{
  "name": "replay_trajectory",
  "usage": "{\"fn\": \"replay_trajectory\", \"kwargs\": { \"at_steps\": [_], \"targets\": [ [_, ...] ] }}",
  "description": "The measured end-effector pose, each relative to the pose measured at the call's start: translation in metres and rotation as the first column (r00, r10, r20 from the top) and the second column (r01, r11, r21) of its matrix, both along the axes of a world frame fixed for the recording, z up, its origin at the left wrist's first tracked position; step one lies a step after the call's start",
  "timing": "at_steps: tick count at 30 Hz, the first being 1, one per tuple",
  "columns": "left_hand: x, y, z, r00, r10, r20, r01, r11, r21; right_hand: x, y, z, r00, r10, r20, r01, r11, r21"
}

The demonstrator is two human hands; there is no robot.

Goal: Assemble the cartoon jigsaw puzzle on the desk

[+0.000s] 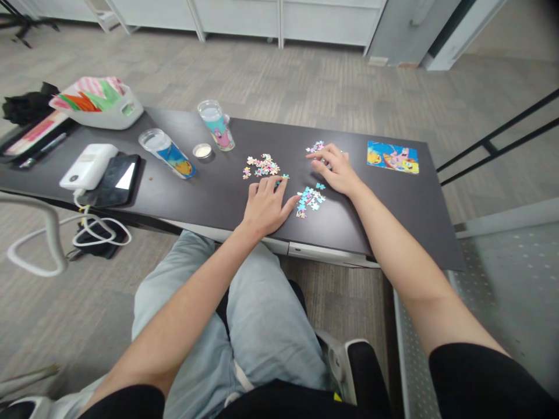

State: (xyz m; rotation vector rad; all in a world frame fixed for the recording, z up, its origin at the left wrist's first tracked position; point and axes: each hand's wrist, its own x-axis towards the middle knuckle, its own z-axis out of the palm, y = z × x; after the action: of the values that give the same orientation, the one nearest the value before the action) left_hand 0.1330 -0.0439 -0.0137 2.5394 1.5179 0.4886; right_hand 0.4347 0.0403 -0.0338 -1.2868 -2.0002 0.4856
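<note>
My left hand [267, 203] lies palm down on the dark table, fingers stretched out, the tips by a small blue-green jigsaw piece [285, 176]. Beyond those fingertips is a pile of mixed-colour jigsaw pieces [266, 166]. Beside the left thumb spreads a group of mostly light-blue pieces [311, 198]. My right hand [335, 169] hovers low over the table with bent, parted fingers and nothing visible in them. Just past its fingertips sits a pinkish-purple cluster of pieces [315, 146], partly covered by the hand. A cartoon picture card [393, 157] lies flat to the right.
Two cartoon-printed tubes [174, 160] [222, 135] stand left of the pieces, with a small round lid-like disc [202, 152] between them. Farther left are a phone [120, 181], a white device with a cable [88, 167] and a white basket [114, 114] of colourful packets.
</note>
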Motion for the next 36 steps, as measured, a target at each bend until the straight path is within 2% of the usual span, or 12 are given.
{"fn": "replay_trajectory", "kwargs": {
  "at_steps": [5,10,14,17,19,21,24,27,31,34,36],
  "targets": [
    [0.023,0.015,-0.001,0.999,-0.043,-0.002,0.043,0.999,-0.002,0.013,0.012,-0.006,0.979,-0.167,-0.117,0.170,0.985,0.025],
    [0.061,0.047,0.008,0.992,-0.127,0.016,0.127,0.992,-0.007,0.026,0.028,-0.015,0.903,-0.299,-0.308,0.323,0.946,0.027],
    [0.091,0.068,0.022,0.978,-0.209,0.027,0.211,0.973,-0.097,0.027,0.034,-0.023,0.881,-0.310,-0.359,0.342,0.939,0.030],
    [0.099,0.079,0.029,0.960,-0.277,0.045,0.280,0.947,-0.158,0.026,0.036,-0.027,0.880,-0.294,-0.374,0.329,0.944,0.032],
    [0.092,0.083,0.029,0.962,-0.265,0.069,0.272,0.952,-0.138,0.026,0.037,-0.029,0.870,-0.293,-0.397,0.332,0.943,0.033],
    [0.073,0.083,0.026,0.977,-0.190,0.093,0.198,0.977,-0.081,0.026,0.038,-0.030,0.859,-0.295,-0.418,0.338,0.941,0.029],
    [0.028,0.076,0.018,0.991,-0.036,0.128,0.038,0.999,-0.014,0.026,0.037,-0.027,0.863,-0.297,-0.409,0.335,0.942,0.022],
    [-0.021,0.060,0.011,0.986,0.087,0.141,-0.085,0.996,-0.014,0.030,0.034,-0.023,0.891,-0.277,-0.361,0.307,0.951,0.029],
    [-0.063,0.030,0.006,0.995,0.088,0.049,-0.084,0.993,-0.079,0.046,0.031,-0.018,0.914,-0.310,-0.263,0.340,0.937,0.076],
    [-0.070,0.017,0.004,0.997,0.076,0.027,-0.073,0.994,-0.086,0.056,0.032,-0.018,0.901,-0.351,-0.254,0.384,0.918,0.096],
    [-0.067,0.017,0.001,0.996,0.079,0.045,-0.076,0.994,-0.076,0.059,0.031,-0.019,0.903,-0.343,-0.259,0.379,0.920,0.101]
  ]
}}
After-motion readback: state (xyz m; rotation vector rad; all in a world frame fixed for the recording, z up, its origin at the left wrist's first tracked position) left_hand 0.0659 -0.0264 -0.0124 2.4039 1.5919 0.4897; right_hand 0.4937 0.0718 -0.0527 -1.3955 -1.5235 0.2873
